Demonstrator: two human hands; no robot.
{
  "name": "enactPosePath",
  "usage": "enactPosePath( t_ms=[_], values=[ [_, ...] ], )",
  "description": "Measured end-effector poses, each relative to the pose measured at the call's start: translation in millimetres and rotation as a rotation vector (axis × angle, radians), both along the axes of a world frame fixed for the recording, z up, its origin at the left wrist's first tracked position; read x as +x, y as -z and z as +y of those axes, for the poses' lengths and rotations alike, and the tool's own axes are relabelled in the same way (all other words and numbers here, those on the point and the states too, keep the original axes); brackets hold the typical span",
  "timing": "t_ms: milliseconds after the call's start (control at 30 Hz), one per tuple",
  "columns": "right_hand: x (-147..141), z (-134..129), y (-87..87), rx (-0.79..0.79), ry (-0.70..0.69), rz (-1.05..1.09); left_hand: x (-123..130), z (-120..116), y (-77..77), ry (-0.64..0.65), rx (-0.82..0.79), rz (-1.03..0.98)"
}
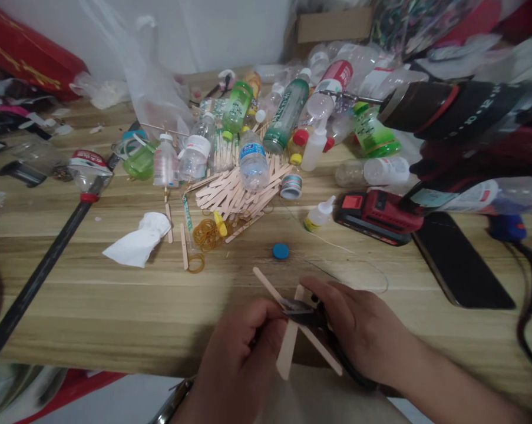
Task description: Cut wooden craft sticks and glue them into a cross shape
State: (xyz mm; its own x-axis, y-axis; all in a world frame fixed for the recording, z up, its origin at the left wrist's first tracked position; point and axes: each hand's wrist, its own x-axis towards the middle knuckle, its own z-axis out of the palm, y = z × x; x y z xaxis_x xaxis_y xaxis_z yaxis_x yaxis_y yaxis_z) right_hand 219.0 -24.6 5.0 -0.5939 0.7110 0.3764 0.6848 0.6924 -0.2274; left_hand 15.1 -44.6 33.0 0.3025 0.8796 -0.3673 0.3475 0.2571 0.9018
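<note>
Near the table's front edge, my left hand [245,344] pinches crossed wooden craft sticks [287,352], which fan out in an X shape. My right hand [363,324] is wrapped round a pair of black-handled scissors [312,318]. Their blades lie across the spot where the sticks meet, close to my left fingertips. Whether the blades are closed on anything there cannot be made out. A blue bottle cap [280,251] lies on the table just beyond my hands.
A heap of craft sticks [230,191] lies mid-table among plastic bottles, with rubber bands [207,234] beside it. At right stand a red and black power drill [380,215] and a small glue bottle [319,214]; a phone [462,259] lies nearby. A black tube [45,274] stretches along the left.
</note>
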Motion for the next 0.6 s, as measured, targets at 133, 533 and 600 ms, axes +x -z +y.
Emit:
enactPosePath(
  t_ms=[133, 533, 600],
  values=[
    [0.8, -1.9, 1.9, 0.025, 0.014, 0.007, 2.2, 2.9, -2.0, -0.03, -0.07, -0.036],
    [71.3, -6.9, 24.1, -0.23, 0.529, -0.158, -4.4, 10.9, -10.3, 0.009, -0.063, 0.008],
    [76.7, -8.1, 24.7, -0.277, 0.557, -0.103, -5.0, 12.1, -11.7, 0.015, -0.082, -0.007]
  ],
)
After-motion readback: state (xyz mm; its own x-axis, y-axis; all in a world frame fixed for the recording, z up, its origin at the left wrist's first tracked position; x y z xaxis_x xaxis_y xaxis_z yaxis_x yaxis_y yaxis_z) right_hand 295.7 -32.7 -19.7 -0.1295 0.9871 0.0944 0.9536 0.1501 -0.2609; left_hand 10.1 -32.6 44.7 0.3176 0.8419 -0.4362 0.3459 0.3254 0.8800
